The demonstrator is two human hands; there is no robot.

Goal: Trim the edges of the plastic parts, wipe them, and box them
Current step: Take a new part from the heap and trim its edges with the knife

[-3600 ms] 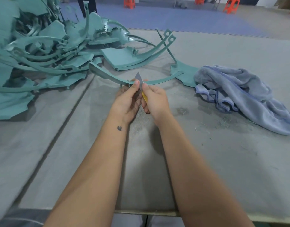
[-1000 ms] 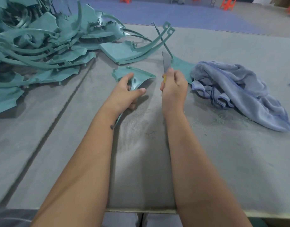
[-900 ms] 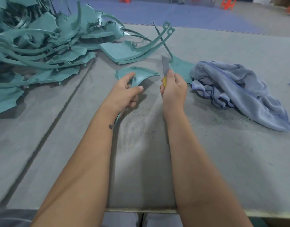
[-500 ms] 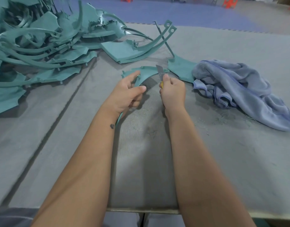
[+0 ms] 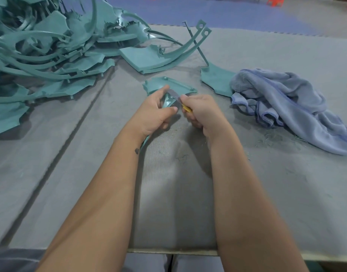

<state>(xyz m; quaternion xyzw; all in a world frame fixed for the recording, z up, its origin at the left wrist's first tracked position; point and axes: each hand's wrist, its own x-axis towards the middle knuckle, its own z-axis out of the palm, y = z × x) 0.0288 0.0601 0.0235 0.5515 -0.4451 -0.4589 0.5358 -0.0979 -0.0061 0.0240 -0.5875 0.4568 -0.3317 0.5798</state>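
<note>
The left hand (image 5: 156, 112) grips a teal plastic part (image 5: 169, 87); the right hand (image 5: 203, 110) grips a knife (image 5: 178, 98), its blade against the part. At two o'clock on the desk (image 5: 286, 183) lies a blue cloth (image 5: 290, 105).

A curved teal plastic part (image 5: 169, 86) is held above the table, blade (image 5: 173, 94) against its edge.

Bare forearms, sleeveless — small wrist tattoo
</note>
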